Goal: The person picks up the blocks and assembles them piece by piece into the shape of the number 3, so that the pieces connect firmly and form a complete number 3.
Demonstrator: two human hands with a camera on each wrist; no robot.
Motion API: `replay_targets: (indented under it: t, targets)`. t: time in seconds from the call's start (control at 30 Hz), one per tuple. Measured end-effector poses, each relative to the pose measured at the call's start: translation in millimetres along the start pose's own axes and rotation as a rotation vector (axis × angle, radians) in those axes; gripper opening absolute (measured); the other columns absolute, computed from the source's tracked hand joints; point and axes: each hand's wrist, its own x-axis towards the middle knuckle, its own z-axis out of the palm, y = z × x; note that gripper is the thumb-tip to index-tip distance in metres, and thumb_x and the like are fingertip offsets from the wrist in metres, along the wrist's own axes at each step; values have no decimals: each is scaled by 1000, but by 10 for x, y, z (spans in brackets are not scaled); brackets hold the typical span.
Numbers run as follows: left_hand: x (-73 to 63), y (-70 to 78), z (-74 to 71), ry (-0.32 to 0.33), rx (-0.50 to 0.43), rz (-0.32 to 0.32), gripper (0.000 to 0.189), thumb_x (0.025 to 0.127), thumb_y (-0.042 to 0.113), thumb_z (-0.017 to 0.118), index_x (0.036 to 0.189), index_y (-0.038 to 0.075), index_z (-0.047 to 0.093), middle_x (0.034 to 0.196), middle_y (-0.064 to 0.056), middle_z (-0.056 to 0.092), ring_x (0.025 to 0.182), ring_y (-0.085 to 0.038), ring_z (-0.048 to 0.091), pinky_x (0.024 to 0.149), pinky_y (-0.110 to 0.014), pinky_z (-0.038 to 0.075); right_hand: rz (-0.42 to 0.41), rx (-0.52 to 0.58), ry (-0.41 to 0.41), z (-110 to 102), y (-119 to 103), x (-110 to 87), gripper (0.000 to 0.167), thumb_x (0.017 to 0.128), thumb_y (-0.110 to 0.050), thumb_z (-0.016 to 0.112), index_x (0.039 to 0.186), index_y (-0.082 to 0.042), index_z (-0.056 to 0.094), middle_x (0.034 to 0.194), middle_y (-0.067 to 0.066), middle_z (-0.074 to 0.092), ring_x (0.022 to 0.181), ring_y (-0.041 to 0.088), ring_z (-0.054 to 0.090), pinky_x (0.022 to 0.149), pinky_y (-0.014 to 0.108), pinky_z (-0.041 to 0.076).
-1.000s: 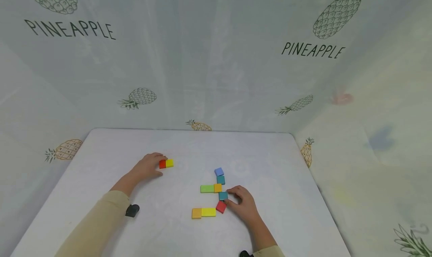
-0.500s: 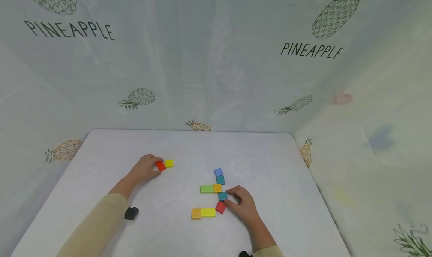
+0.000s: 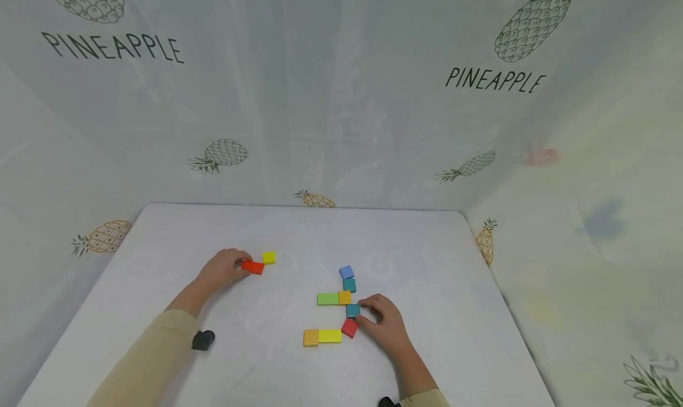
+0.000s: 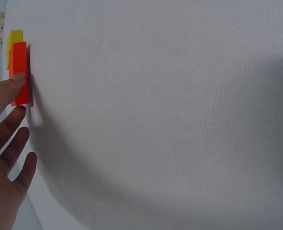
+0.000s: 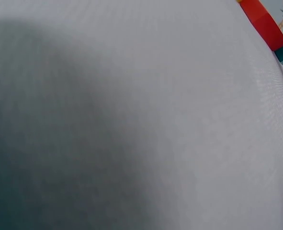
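My left hand [image 3: 220, 269] pinches a red block [image 3: 252, 267] at its left end on the white table. In the left wrist view the thumb lies on the face of the red block [image 4: 19, 74], and the other fingers are spread below it. A small yellow block [image 3: 269, 258] sits just beyond its right end. My right hand [image 3: 385, 325] holds the right side of a teal block [image 3: 353, 311] between thumb and index finger. A tilted red block [image 3: 349, 328] touches that teal block, close to the thumb. Only a fingertip shows at the right wrist view's edge.
Above the held teal block run an orange block [image 3: 344, 298] with a green block [image 3: 328, 299] on its left, another teal block [image 3: 349, 285] and a blue block [image 3: 346, 272]. A yellow block [image 3: 329, 336] and an orange block [image 3: 310, 338] lie lower left.
My left hand has drawn the red block left and slightly nearer, away from the small yellow block, and turned it so its longer side shows. My right hand stays in place.
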Motion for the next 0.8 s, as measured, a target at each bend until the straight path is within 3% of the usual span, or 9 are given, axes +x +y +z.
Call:
replay_targets:
  t: [0.2, 0.37, 0.8]
  targets:
    - [-6, 100, -45, 44, -12, 36, 28, 85, 16, 75, 112, 10, 68, 104, -10, 64, 93, -28, 54, 87, -48, 48, -15, 0, 16, 3, 8, -6, 24, 83, -35, 76, 106, -29, 70, 96, -21, 58, 86, 5, 52, 77, 27, 49]
    - [41, 297, -49, 65, -33, 55, 28, 84, 13, 75, 111, 7, 69, 95, -7, 63, 87, -26, 54, 81, -44, 49, -45, 15, 20, 13, 37, -2, 24, 83, -33, 77, 105, -30, 70, 97, -21, 59, 86, 5, 52, 76, 27, 49]
    - [269, 886, 251, 25, -92, 4, 26, 82, 16, 77, 107, 13, 70, 84, -1, 58, 80, -21, 52, 71, -34, 48, -42, 14, 18, 9, 45, 0, 24, 83, -32, 76, 106, -29, 70, 98, -21, 59, 88, 5, 53, 78, 28, 49]
